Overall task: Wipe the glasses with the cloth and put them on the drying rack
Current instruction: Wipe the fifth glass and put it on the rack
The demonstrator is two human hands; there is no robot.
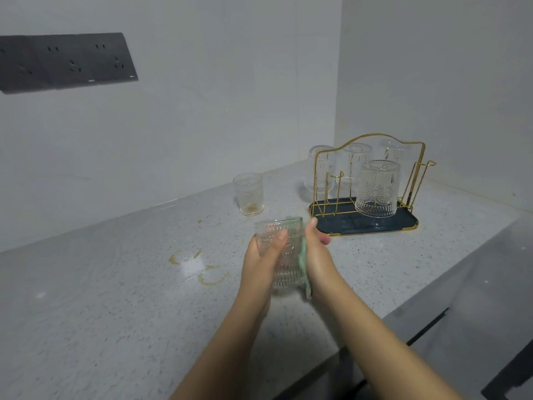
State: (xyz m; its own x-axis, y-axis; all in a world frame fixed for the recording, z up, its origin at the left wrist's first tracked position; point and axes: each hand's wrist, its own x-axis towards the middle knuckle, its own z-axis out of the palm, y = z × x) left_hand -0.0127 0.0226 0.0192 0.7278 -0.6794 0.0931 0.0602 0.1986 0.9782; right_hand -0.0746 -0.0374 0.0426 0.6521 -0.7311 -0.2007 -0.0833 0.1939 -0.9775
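Observation:
My left hand (264, 255) grips a clear embossed glass (288, 255) above the counter, its mouth tilted away from me. My right hand (315, 249) presses a light green cloth (303, 255) against the glass's right side. A gold wire drying rack (366, 180) on a dark tray (403, 222) stands to the right, with several glasses upside down on its pegs; the nearest one (377, 189) is at the front. Another glass (248, 193) stands upright on the counter left of the rack, with brownish residue at its bottom.
The speckled grey counter (115, 284) carries brownish ring stains (212, 277) left of my hands. A dark socket panel (66, 62) is on the back wall. The counter edge drops off at the right to dark cabinet fronts (476, 327).

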